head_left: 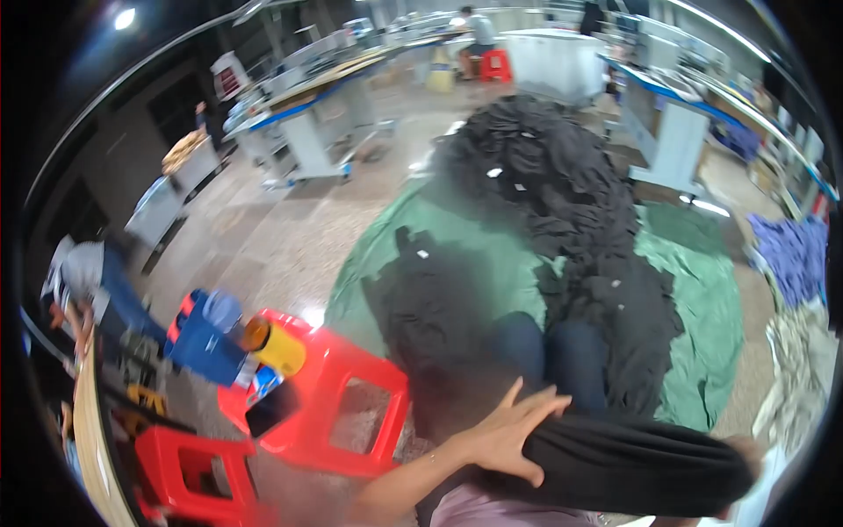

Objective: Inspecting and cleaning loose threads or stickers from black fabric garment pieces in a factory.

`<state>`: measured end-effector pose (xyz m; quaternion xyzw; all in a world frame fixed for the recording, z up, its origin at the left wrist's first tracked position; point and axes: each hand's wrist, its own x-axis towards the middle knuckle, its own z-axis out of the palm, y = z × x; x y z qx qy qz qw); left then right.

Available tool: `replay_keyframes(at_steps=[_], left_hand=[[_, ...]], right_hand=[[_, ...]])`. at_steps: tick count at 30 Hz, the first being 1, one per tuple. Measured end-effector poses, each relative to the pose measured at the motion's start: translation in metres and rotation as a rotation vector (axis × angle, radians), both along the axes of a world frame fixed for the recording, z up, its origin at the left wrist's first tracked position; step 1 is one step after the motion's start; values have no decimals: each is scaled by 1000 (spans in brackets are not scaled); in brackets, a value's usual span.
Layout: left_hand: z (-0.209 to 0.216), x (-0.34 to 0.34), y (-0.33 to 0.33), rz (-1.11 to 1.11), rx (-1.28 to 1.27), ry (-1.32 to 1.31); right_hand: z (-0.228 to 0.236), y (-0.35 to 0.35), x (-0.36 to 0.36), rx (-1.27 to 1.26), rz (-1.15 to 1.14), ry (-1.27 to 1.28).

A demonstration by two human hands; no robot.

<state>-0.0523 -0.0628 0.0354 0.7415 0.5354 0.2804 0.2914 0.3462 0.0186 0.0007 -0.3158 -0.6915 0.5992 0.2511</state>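
Observation:
A piece of black cloth (628, 461) stretches across my lap, smooth and long like a sleeve or trouser leg. My left hand (509, 432) is open over its left end, fingers spread and thumb apart. At the cloth's right end is my right hand (749, 452), mostly hidden by the fabric and blurred; it appears to hold that end up. Before my knees, a large heap of black garments (544, 167) with small white tags lies on a green sheet (698, 303). A smaller black pile (421, 299) lies to its left.
A red plastic stool (342, 351) at left carries a blue box (206, 347), a yellow container (283, 351) and a dark phone (272, 407). Another red stool (198, 470) stands nearer. A person (88, 272) bends at far left. Worktables (307, 132) stand behind; purple cloth (790, 250) lies right.

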Motion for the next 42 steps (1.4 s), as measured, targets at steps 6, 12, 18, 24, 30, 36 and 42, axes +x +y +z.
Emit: replay_keyframes(at_steps=[6,12,18,24,30,36,42], left_hand=[[6,22,-14,-568,-478,-289],[27,-99,40,-54,-372,526],[196,-209,206,1067,1183,894],[146,-251,196,967,897,660],[-165,-231,62,1316,-126,9],[-303,-131,5,1822,-421,-25],[-294,-181,34,1666,-212,178]], right_hand=[[109,120,-34,154,-502,152],[140,229,-130,364,-213,-276],[217,388,-231,516,-811,514],[131,301,-274,1044,-267,20],[-40,121,-230,576,136,-353],[-32,73,-240,806,65,-406],[-60,158,-377,11,-75,-12]])
